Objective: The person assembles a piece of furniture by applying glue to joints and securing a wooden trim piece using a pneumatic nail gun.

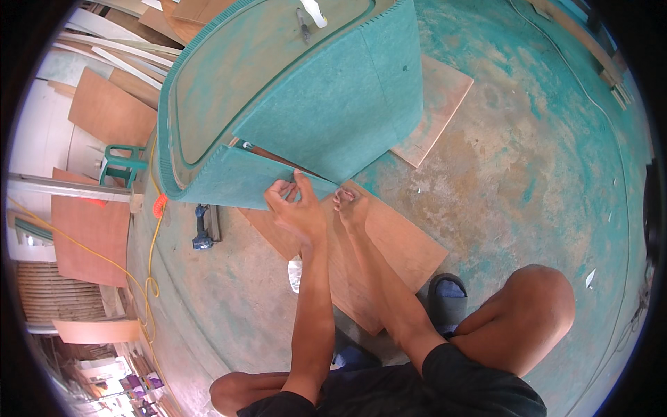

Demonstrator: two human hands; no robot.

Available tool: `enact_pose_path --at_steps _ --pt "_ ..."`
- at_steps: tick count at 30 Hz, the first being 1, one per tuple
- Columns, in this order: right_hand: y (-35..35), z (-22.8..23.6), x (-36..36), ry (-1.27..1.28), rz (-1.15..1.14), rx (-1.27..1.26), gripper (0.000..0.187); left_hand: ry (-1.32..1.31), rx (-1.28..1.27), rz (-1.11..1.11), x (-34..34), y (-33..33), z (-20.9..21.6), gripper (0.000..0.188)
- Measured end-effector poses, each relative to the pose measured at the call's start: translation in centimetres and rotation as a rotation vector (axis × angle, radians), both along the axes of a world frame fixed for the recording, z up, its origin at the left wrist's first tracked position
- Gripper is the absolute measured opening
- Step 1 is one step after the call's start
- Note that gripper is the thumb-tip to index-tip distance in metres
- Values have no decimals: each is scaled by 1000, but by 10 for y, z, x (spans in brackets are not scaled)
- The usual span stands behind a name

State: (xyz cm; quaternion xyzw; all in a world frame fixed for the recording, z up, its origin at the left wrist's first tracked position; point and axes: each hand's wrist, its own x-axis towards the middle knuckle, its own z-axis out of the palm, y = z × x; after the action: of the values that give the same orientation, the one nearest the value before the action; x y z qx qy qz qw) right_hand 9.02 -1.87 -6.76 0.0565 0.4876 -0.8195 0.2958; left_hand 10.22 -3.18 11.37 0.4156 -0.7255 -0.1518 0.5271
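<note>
A large, curved, teal-covered furniture piece (pixel 340 90) stands in front of me, its side split by a dark, slanting gap (pixel 281 160). My left hand (pixel 295 205) is at the lower flap (pixel 229 174), fingers curled and one fingertip at the flap's edge beside the gap. Close to it on the right, my right hand (pixel 352 206) is closed by the gap's lower end, near the floor. Whatever either hand pinches is too small or hidden to make out. A white-tipped bottle (pixel 314 12) and a dark pen-like tool (pixel 303 25) are on the piece's top.
Thin wooden boards (pixel 410 243) lie beneath the piece and before my feet. A cordless power tool (pixel 203 228) and a white packet (pixel 294 276) are on the floor. At left are a green stool (pixel 121 163), a yellow hose (pixel 151 267) and stacked wood strips (pixel 114 35).
</note>
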Motion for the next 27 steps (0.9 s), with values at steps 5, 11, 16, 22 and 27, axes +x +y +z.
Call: enact_pose_path --at_steps 5,11,16,22,27 --pt "-5 -5 0 -72 -4 33 19 24 -2 -11 -5 -5 1 28" --pt "-5 -2 5 104 -64 116 17 21 33 12 -6 -9 1 26" --pt "-2 1 9 418 -88 392 17 32 40 6 -5 -10 3 26" --pt "-8 -6 15 381 -63 399 27 50 61 4 -10 -3 5 28" --pt "-8 -10 16 417 -48 386 35 41 33 23 -11 -7 3 27"
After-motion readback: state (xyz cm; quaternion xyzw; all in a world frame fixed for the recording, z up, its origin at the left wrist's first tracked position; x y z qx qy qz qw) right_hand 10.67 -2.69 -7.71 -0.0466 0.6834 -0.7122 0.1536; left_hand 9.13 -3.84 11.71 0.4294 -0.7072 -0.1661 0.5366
